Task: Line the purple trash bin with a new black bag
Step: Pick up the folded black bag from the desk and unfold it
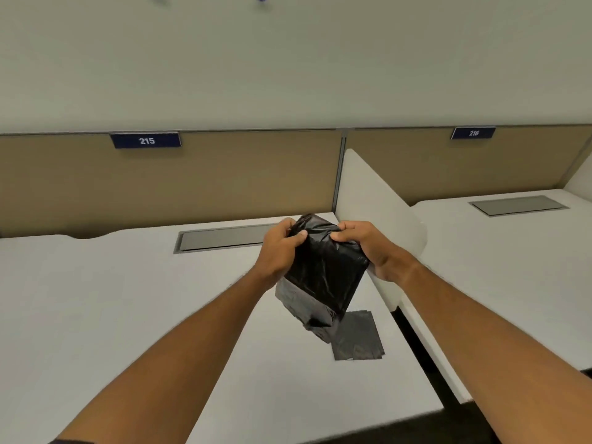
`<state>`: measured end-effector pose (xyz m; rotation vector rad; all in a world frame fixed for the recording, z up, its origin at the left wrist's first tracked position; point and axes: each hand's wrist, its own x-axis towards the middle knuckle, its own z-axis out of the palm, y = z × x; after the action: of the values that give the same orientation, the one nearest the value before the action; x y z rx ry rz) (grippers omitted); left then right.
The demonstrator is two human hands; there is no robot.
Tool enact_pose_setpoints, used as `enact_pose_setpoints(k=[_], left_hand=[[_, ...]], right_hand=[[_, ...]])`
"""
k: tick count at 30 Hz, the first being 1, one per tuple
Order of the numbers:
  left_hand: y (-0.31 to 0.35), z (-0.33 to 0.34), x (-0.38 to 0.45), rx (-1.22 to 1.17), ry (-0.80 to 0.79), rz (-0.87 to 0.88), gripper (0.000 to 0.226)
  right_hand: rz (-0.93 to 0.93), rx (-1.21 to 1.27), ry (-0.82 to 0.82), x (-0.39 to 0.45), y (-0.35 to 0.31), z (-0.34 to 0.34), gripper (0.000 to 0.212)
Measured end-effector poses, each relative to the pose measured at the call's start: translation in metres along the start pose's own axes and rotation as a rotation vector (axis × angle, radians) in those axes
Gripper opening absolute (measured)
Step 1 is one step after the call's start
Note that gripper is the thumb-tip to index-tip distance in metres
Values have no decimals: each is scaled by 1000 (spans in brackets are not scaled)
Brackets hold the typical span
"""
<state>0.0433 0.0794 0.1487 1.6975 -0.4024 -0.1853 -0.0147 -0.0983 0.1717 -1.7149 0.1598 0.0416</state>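
Note:
A folded black bag (pixel 323 277) hangs in the air above the white desk (pixel 128 299), partly unfolded, with its lower flap drooping. My left hand (pixel 278 248) grips its upper left edge with thumb on top. My right hand (pixel 368 248) pinches its upper right edge. Both hands are close together at the top of the bag. The purple trash bin is not in view.
A second folded dark bag (pixel 358 338) lies flat on the desk below the held one. A white divider panel (pixel 378 200) separates this desk from the desk on the right (pixel 512 267). Grey cable flaps (pixel 224 240) sit at the back. Tan partitions carry labels 215 and 216.

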Motion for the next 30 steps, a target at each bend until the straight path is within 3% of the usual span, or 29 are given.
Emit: enact_pose_setpoints(k=[5, 10, 16, 21, 23, 26, 30], left_hand=[[38, -39, -46, -37, 233, -9, 14], [47, -71, -86, -156, 441, -56, 16], [61, -116, -124, -302, 633, -105, 11], [64, -176, -151, -463, 798, -177, 25], [61, -200, -161, -474, 841, -201, 26], [52, -224, -176, -206, 867, -299, 35], [44, -236, -191, 329, 801, -287, 75]], right_hand=[[-59, 172, -38, -31, -15, 29, 12], [-84, 118, -155, -61, -8, 69, 15], [-50, -13, -269, -89, -11, 116, 48], [-8, -99, -389, -99, -16, 138, 14], [-15, -117, -390, -97, -23, 146, 11], [-78, -102, -352, -93, -39, 165, 8], [-170, -23, -307, -86, -62, 202, 4]])
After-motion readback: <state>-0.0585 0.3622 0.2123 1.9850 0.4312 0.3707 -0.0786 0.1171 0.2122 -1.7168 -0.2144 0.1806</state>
